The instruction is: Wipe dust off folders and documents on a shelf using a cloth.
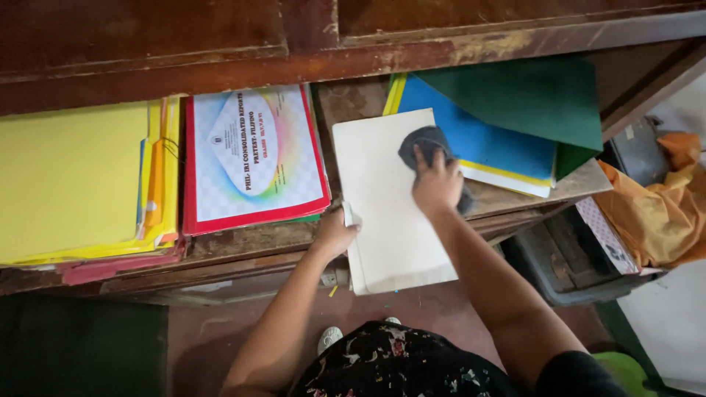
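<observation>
While the left hand pinches the cream folder's nine-o'clock edge, the right hand presses a grey cloth at its twelve o'clock, grip clamped on it.

Both bare arms reach forward and up from the lower edge of the view toward the cream folder. The left hand sits at the folder's left edge, fingers curled around it, wrist slightly bent. The right hand lies palm down over the folder's upper right part, fingers spread and pressing, forearm angled from the lower right.
</observation>
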